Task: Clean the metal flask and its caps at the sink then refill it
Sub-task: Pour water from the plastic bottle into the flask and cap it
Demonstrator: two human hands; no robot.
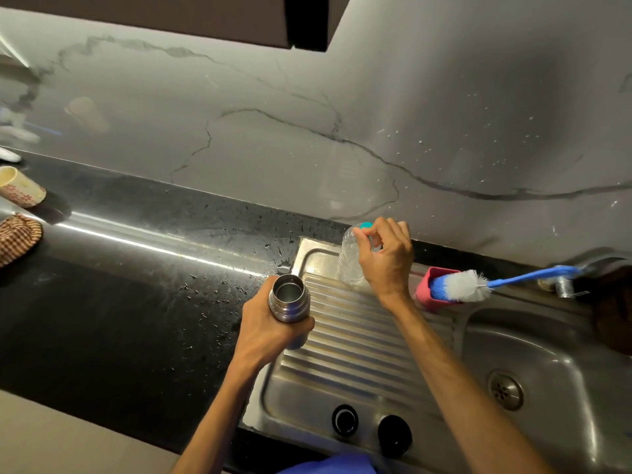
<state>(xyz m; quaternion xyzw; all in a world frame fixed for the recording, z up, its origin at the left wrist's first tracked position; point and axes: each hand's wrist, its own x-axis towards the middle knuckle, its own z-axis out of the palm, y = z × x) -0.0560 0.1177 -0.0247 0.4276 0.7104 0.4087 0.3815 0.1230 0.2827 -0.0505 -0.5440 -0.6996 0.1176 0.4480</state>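
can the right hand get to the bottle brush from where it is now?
Probably yes, once freed. The right hand is pinching the teal cap of the clear bottle. The bottle brush lies just to its right in the pink holder, nothing between.

A grey marble wall [307, 114] with dark veins is seen behind a wet black tabletop [119, 285]; a dark cabinet [205, 15] is hung above.

Single head-worn wide-angle view, looking forward and steeply down from close above sink drainboard [359, 340]; black worktop [119, 302] left, marble wall ahead, frame edges bowed, probably lens distortion.
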